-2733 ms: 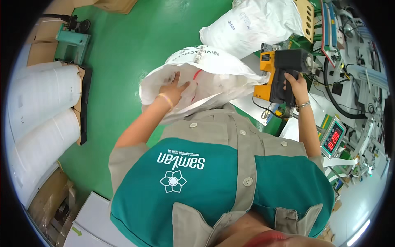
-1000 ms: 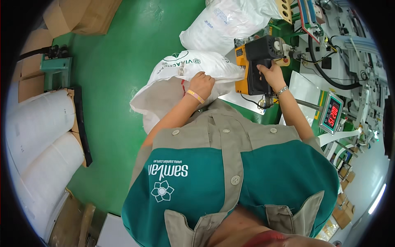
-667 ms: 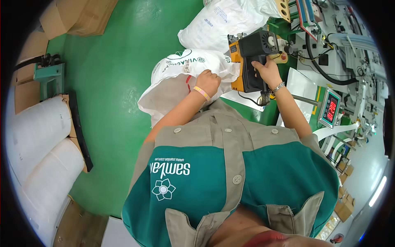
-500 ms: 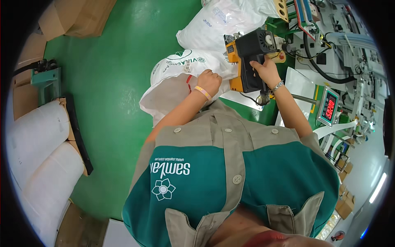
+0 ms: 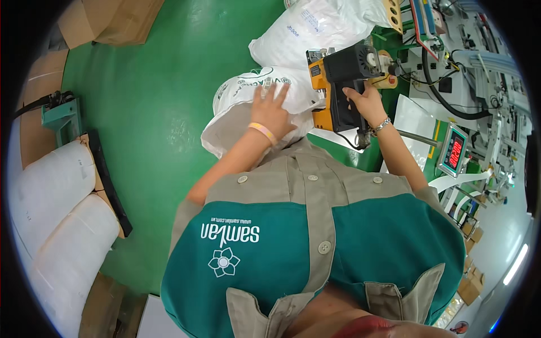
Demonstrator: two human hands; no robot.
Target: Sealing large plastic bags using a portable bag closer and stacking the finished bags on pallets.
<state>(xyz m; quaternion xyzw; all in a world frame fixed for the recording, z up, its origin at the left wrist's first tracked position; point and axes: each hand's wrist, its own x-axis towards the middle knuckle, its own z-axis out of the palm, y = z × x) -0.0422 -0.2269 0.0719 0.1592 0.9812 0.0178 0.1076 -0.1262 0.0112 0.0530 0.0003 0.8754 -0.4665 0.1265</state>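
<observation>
Along the left edge of the frame two big white rolls (image 5: 56,225) lie stacked beside a teal metal stand (image 5: 62,115), with brown cardboard (image 5: 112,19) in the upper left corner, all on the green floor (image 5: 158,112). Moving toward the centre, the white woven sack (image 5: 242,107) stands in the upper middle of the frame, its top bunched and pressed flat. My left hand (image 5: 272,110) rests on that top with fingers spread apart and palm down, a pale band at the wrist, gripping nothing. Just right of it, touching the sack's upper edge, is the portable bag-closing machine (image 5: 341,84), black-bodied with an orange-yellow frame. My right hand (image 5: 366,104) is wrapped closed around its black handle, a metal bracelet at the wrist. Behind the machine, toward the top of the frame, another filled white sack (image 5: 315,28) lies. Farther right, a small scale display with red digits (image 5: 453,151) stands on a post, and cables and equipment crowd the upper right corner.
</observation>
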